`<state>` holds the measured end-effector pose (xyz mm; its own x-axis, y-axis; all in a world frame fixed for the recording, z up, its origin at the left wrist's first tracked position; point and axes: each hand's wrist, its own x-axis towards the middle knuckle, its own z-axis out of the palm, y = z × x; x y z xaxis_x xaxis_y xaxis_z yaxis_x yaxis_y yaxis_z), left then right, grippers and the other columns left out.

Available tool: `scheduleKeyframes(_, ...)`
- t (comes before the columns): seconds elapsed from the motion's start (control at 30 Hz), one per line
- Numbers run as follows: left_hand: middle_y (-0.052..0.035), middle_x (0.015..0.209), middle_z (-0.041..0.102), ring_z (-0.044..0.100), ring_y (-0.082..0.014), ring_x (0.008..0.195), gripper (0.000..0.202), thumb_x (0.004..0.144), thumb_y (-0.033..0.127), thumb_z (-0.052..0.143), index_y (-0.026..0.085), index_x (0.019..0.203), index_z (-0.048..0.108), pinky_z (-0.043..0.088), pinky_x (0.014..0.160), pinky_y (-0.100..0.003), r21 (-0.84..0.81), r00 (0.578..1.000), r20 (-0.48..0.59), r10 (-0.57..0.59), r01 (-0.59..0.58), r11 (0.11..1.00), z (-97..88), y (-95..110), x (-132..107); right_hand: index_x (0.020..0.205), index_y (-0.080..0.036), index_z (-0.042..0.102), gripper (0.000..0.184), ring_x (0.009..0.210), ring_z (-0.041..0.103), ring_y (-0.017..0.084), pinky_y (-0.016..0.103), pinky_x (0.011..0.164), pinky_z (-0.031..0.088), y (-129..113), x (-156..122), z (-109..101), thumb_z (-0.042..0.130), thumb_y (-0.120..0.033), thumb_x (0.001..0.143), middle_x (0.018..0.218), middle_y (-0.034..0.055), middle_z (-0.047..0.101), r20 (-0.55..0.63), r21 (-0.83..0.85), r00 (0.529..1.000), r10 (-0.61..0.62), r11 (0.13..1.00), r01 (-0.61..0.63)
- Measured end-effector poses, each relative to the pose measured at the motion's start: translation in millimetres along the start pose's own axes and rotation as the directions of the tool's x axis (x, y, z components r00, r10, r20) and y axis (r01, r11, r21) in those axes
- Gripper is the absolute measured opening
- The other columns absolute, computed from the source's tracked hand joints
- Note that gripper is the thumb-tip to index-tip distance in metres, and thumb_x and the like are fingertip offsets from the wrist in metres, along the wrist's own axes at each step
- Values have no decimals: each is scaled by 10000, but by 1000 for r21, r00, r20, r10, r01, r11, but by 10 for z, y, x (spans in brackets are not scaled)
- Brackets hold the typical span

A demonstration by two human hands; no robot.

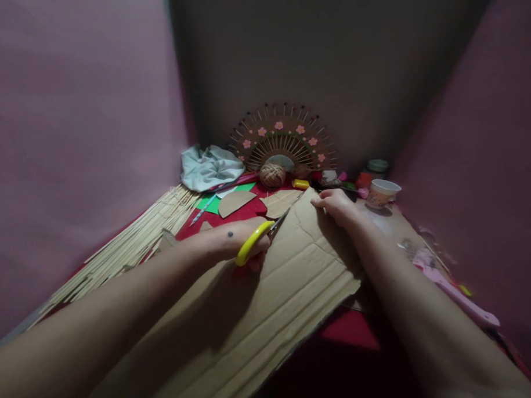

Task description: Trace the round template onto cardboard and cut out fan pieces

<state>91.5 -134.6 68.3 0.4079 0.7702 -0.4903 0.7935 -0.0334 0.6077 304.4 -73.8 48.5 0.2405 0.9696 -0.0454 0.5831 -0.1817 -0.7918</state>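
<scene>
My left hand (235, 241) is closed around the yellow handles of a pair of scissors (257, 239), whose blades point up and right at the edge of a big sheet of corrugated cardboard (288, 287). My right hand (337, 206) pinches the far upper corner of that cardboard, fingers closed on it. The sheet lies tilted across my lap and the red surface (352, 330). Cut cardboard pieces (234, 202) lie just beyond the scissors.
A bundle of thin wooden sticks (133, 246) lies at the left. At the back stand a stick fan with pink flowers (282, 138), a twine ball (272, 175), a grey cloth (209, 167), a paper cup (382, 193) and small jars. A pink tool (454, 292) lies at the right.
</scene>
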Motion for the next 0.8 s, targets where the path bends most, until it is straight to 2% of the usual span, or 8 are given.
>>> scheduleKeyframes(0.13,0,458,536,518,-140,390,94,615,115,441,156,556,502,413,397,-247,32,1000,-12,-6,6,999,-38,97,-36,613,-172,503,167,399,293,75,243,414,195,24,8,5,598,-217,742,425,-61,329,12,9,1000,-25,1000,25)
scheduleKeyframes(0.2,4,419,506,489,-129,360,153,657,141,455,159,506,478,382,372,-234,53,1000,-24,10,-8,999,-39,92,-32,615,-173,503,166,407,307,77,241,417,203,49,25,12,603,-222,738,432,-60,343,17,11,1000,-25,1000,25)
scheduleKeyframes(0.3,11,397,484,458,-120,335,207,702,192,464,163,497,469,339,346,-221,65,998,-50,48,-44,997,-20,12,20,610,-171,503,169,415,322,77,240,426,215,74,49,18,613,-221,728,440,-58,366,13,7,1000,-12,1000,12)
scheduleKeyframes(0.43,42,429,465,421,-97,325,149,716,238,479,170,584,488,307,338,-211,19,993,-86,86,-84,996,-14,-110,89,593,-172,494,176,407,316,77,246,426,208,65,71,12,624,-199,708,428,-57,364,-13,4,1000,2,1000,-2)
scheduleKeyframes(0.57,29,413,452,414,-96,336,191,728,273,471,168,569,483,325,367,-221,-86,993,35,116,-113,990,-108,-152,118,587,-178,491,180,401,304,80,251,415,195,51,66,1,617,-216,711,421,-59,340,-21,22,1000,-20,1000,20)
scheduleKeyframes(0.63,25,457,482,427,-89,374,137,714,254,472,164,617,505,350,400,-216,-154,983,100,157,-141,978,-179,-157,152,574,-180,482,196,399,296,79,252,412,186,57,63,-2,612,-227,712,416,-60,328,-28,29,999,-38,999,39)
scheduleKeyframes(0.7,21,500,517,446,-90,401,93,690,249,497,162,678,525,364,417,-215,-200,972,146,184,-154,968,-244,-169,209,562,-181,471,207,399,290,77,251,411,180,74,71,-2,608,-227,710,416,-60,322,-35,35,998,-54,998,55)
scheduleKeyframes(0.8,13,522,547,478,-103,418,134,684,295,534,164,711,529,384,430,-224,-235,963,190,193,-147,961,-310,-202,325,572,-183,468,200,399,289,75,248,411,182,109,108,7,608,-234,704,424,-61,325,-38,42,997,-61,997,63)
